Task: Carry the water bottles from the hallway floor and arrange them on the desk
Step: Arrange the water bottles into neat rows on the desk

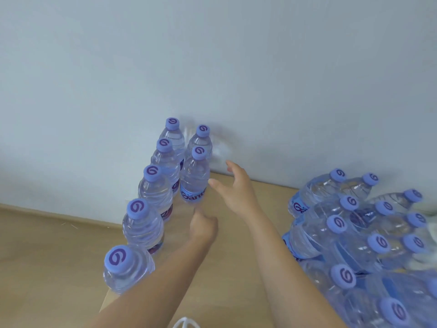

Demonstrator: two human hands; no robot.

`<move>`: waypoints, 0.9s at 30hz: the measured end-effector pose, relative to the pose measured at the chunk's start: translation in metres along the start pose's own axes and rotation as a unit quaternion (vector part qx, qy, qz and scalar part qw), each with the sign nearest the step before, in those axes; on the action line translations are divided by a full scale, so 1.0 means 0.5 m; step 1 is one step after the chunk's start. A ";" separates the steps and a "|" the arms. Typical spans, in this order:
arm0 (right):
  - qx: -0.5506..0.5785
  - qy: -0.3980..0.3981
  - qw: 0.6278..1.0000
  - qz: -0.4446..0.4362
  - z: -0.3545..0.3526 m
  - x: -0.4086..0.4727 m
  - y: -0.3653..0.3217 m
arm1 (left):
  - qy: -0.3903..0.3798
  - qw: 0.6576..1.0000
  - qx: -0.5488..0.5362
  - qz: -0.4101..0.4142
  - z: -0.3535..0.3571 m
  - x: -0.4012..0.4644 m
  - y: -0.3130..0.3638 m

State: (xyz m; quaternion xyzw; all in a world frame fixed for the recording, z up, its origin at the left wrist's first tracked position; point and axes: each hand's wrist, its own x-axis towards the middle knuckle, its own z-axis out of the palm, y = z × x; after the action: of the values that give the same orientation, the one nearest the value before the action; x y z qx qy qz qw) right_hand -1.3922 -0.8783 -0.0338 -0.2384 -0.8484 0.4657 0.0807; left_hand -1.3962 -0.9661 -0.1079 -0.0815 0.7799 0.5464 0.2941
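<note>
Item: water bottles, full, capped, thin clear plastic; seven stand upright in two rows (165,185) on the wooden surface (59,245) by the wall, a shrink-wrapped pack (354,233) at right. I judge each moderately heavy, its ribbed wall yielding and slick, best gripped round the mid-body above the label. My left hand (203,227) is loosely curled, my right hand (233,188) spread beside the nearest second-row bottle (194,178); both empty.

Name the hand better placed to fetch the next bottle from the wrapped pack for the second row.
Right. The right hand is open and hangs on the side of the wrapped pack, so its reach looks shorter. The left hand lies by the second row's front bottle, farther from the pack.
</note>
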 end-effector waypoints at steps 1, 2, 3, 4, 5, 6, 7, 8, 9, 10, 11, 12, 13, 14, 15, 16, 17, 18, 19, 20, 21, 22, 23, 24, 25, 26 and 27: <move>-0.005 0.023 1.000 0.001 -0.020 -0.019 -0.003 | -0.018 1.000 0.019 0.006 0.007 -0.008 -0.002; -0.009 0.057 0.998 -0.002 -0.042 -0.039 -0.007 | -0.044 0.998 0.036 0.013 0.017 -0.016 -0.006; -0.013 0.099 0.995 -0.004 -0.067 -0.060 -0.012 | -0.059 0.996 0.055 0.026 0.029 -0.026 -0.008; -0.021 0.145 0.989 -0.005 -0.094 -0.081 -0.016 | -0.076 0.994 0.066 0.035 0.040 -0.040 -0.005; -0.039 0.188 0.981 -0.003 -0.123 -0.100 -0.017 | -0.089 0.992 0.080 0.050 0.051 -0.049 -0.004; -0.070 0.223 0.972 0.003 -0.153 -0.120 -0.015 | -0.111 0.987 0.099 0.065 0.062 -0.058 -0.005; -0.115 0.244 0.963 0.015 -0.181 -0.136 -0.009 | -0.131 0.981 0.122 0.081 0.072 -0.068 -0.006; -0.165 0.251 0.953 0.038 -0.208 -0.151 0.001 | -0.152 0.973 0.145 0.093 0.082 -0.079 -0.009; -0.209 0.247 0.943 0.076 -0.230 -0.164 0.014 | -0.170 0.966 0.160 0.108 0.091 -0.088 -0.011; -0.236 0.231 0.935 0.126 -0.247 -0.176 0.028 | -0.190 0.961 0.169 0.113 0.101 -0.096 -0.013; -0.238 0.207 0.932 0.177 -0.256 -0.186 0.041 | -0.205 0.956 0.176 0.117 0.108 -0.104 -0.015; -0.225 0.185 0.931 0.218 -0.259 -0.192 0.054 | -0.219 0.951 0.183 0.119 0.117 -0.111 -0.017; -0.215 0.173 0.931 0.240 -0.259 -0.194 0.064 | -0.227 0.947 0.190 0.123 0.122 -0.117 -0.018; -0.211 0.174 0.930 0.246 -0.257 -0.195 0.072 | -0.236 0.944 0.193 0.126 0.127 -0.124 -0.018; -0.212 0.183 0.928 0.246 -0.257 -0.194 0.077 | -0.242 0.941 0.199 0.129 0.129 -0.128 -0.020; -0.216 0.195 0.925 0.244 -0.258 -0.192 0.078 | -0.246 0.938 0.204 0.134 0.129 -0.130 -0.021; -0.221 0.204 0.923 0.241 -0.260 -0.192 0.078 | -0.248 0.936 0.208 0.137 0.128 -0.130 -0.021; -0.226 0.207 0.922 0.237 -0.262 -0.195 0.077 | -0.250 0.935 0.210 0.139 0.125 -0.129 -0.022; -0.231 0.206 0.922 0.233 -0.261 -0.198 0.074 | -0.251 0.934 0.214 0.140 0.123 -0.127 -0.022; -0.240 0.203 0.922 0.225 -0.259 -0.201 0.071 | -0.253 0.933 0.215 0.141 0.119 -0.125 -0.021; -0.249 0.196 0.924 0.213 -0.254 -0.206 0.065 | -0.254 0.933 0.214 0.139 0.115 -0.122 -0.020; -0.253 0.190 0.928 0.196 -0.247 -0.211 0.056 | -0.255 0.934 0.210 0.135 0.109 -0.118 -0.020; -0.254 0.185 0.933 0.175 -0.241 -0.215 0.044 | -0.255 0.936 0.203 0.131 0.103 -0.117 -0.018; -0.249 0.180 0.940 0.151 -0.237 -0.218 0.031 | -0.255 0.938 0.195 0.129 0.096 -0.114 -0.017; -0.238 0.173 0.948 0.125 -0.235 -0.221 0.018 | -0.254 0.939 0.189 0.131 0.087 -0.114 -0.017; -0.221 0.164 0.956 0.101 -0.234 -0.223 0.007 | -0.251 0.941 0.184 0.135 0.079 -0.114 -0.018; -0.199 0.156 0.964 0.079 -0.232 -0.223 -0.005 | -0.246 0.944 0.170 0.140 0.068 -0.114 -0.019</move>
State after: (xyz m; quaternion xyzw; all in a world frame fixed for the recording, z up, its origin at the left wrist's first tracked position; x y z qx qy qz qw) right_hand -1.2541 -0.8456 0.0418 -0.3854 -0.8795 0.2492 0.1260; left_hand -1.3332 -0.9501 -0.0921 0.2168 0.7682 0.4442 0.4070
